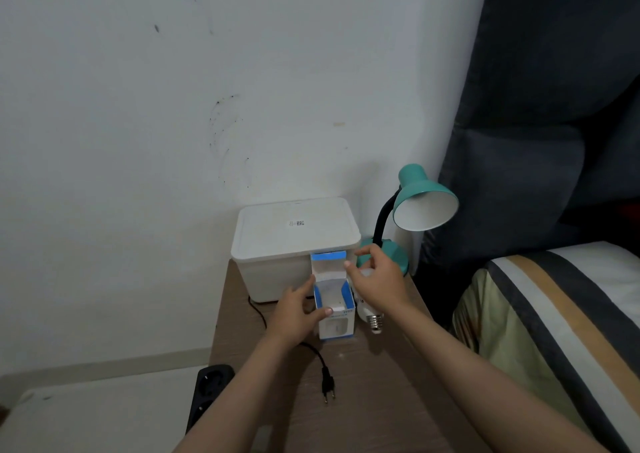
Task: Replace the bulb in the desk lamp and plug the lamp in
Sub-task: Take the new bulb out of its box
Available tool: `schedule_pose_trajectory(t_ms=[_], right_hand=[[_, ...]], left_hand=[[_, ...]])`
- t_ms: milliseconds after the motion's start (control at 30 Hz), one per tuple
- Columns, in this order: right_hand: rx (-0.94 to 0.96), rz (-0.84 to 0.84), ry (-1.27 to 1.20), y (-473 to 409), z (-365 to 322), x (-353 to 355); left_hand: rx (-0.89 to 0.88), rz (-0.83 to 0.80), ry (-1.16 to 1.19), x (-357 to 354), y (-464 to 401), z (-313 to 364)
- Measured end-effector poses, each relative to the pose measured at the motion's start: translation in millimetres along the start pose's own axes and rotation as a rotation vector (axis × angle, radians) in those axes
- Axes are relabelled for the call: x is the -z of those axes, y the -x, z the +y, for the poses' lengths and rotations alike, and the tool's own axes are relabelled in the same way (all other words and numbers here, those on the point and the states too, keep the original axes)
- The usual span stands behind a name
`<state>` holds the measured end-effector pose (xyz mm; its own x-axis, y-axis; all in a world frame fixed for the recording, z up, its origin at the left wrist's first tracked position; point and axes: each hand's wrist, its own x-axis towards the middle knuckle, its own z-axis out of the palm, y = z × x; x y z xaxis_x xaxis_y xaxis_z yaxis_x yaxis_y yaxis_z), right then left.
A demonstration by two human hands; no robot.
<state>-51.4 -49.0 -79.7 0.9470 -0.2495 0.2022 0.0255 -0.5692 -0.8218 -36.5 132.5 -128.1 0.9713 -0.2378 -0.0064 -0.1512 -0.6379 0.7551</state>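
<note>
Two hands at the bulb box (335,309): our left hand (294,314) grips its side; our right hand (375,284) pinches the open flap, loose bulb (370,315) beneath it, plug (327,385) nearer us on worktop (381,400).

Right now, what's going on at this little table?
A person is unpacking a bulb. The left hand steadies an open blue-and-white bulb box; the right hand is at its raised flap. A loose bulb lies beside the box. The teal desk lamp looks empty, and its plug lies unplugged on the table.
</note>
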Motion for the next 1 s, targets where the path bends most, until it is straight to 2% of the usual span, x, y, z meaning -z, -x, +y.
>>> schedule_pose_trajectory(t_ms=[133, 267, 400, 567, 700, 1000], right_hand=[[-0.004, -0.042, 0.032, 0, 1, -4], [0.088, -0.048, 0.121, 3, 2, -6], [0.162, -0.042, 0.191, 12, 5, -5], [0.173, -0.015, 0.264, 24, 17, -9], [0.118, -0.089, 0.312, 32, 29, -18], [0.055, -0.131, 0.271, 37, 30, -20]], left_hand=[[-0.073, 0.127, -0.023, -7, 9, 3], [-0.117, 0.216, -0.038, -12, 15, 7], [-0.119, 0.279, 0.055, -14, 20, 10], [-0.166, 0.305, 0.125, -17, 23, 9], [-0.189, 0.286, 0.062, -20, 21, 3], [-0.156, 0.250, -0.056, -19, 18, 0]])
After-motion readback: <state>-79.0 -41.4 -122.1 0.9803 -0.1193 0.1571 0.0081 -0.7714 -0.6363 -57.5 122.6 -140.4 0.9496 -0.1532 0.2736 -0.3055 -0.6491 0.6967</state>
